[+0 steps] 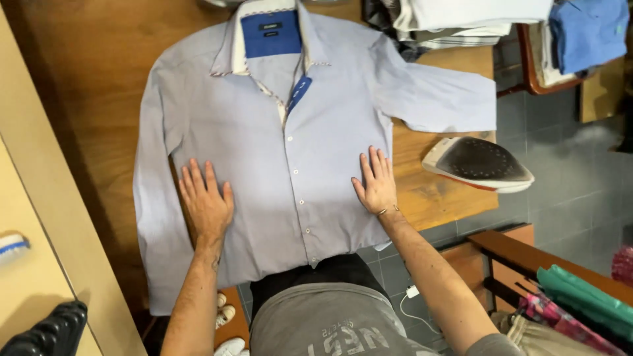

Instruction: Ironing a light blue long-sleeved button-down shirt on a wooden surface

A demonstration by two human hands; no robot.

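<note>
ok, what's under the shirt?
The light blue shirt lies flat on a wooden table, with both hands, left and right, pressing on it. Anything else beneath is covered.

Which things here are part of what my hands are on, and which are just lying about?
In hand:
light blue shirt, spread buttoned on the wooden table
left hand and right hand, both flat on the shirt
iron, lying at the table's right edge

Lying about:
folded clothes beyond the shirt
blue garment
green cloth
shoes on the floor
</note>
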